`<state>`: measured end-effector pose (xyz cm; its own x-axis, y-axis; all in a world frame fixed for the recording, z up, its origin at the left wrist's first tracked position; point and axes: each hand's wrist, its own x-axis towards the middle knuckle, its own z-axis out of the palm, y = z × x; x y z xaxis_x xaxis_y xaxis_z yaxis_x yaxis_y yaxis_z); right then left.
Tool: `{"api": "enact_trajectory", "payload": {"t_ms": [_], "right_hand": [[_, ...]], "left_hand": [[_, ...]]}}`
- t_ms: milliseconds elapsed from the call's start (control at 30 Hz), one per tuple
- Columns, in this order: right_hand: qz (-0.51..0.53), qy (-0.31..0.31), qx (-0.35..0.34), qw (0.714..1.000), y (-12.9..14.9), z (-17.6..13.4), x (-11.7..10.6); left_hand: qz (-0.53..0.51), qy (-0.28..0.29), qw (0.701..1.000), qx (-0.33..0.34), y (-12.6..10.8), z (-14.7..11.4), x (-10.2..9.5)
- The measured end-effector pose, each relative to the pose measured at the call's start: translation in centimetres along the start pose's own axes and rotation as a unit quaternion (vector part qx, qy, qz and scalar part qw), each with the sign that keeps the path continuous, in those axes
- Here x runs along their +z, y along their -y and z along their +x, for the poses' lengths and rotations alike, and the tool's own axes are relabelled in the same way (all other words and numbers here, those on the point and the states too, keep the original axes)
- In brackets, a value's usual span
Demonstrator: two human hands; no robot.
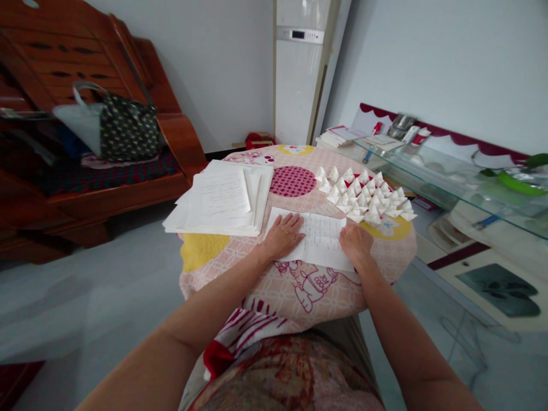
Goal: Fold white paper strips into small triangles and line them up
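Note:
A sheet of paper [319, 240] with writing on it lies across the cloth-covered table in front of me. My left hand [283, 234] rests flat on the sheet's left part, fingers stretched out. At the right edge of the same sheet, my right hand [356, 242] is closed, its fingers curled round the paper's edge. To the left is a stack of papers [222, 197], the top ones covered in handwriting. Many small white folded paper pieces [368, 197] with pointed tips stand in a cluster beyond my right hand.
A patterned cloth [265, 285] covers the round table. On the right stands a glass-topped cabinet [454, 188] with papers, cups and a green dish [522, 184]. A wooden bench [180, 142] at left holds bags [128, 128]. A tall white air conditioner [297, 85] stands behind.

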<state>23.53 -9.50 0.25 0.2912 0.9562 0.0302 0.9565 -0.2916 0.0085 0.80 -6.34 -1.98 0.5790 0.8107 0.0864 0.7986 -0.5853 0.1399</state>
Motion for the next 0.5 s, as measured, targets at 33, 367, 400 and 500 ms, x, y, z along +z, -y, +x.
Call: {"api": "enact_trajectory", "payload": {"t_ms": [33,367,400,500], "right_hand": [[0.001,-0.001,0.009,1.0,0.0,0.0,0.0],[0.053,0.001,0.027,0.998,-1.6,-0.8,-0.7],[0.059,-0.001,0.024,0.998,-1.7,-1.0,-0.7],[0.057,-0.015,0.023,0.998,-1.8,-1.9,-0.6]], "left_hand": [[0.001,-0.002,1.0,-0.001,0.0,0.0,0.0],[0.001,-0.001,1.0,-0.006,-0.1,-0.1,-0.1],[0.001,-0.001,1.0,-0.008,-0.1,-0.1,-0.1],[0.0,0.0,1.0,-0.008,-0.1,-0.1,-0.1]]}}
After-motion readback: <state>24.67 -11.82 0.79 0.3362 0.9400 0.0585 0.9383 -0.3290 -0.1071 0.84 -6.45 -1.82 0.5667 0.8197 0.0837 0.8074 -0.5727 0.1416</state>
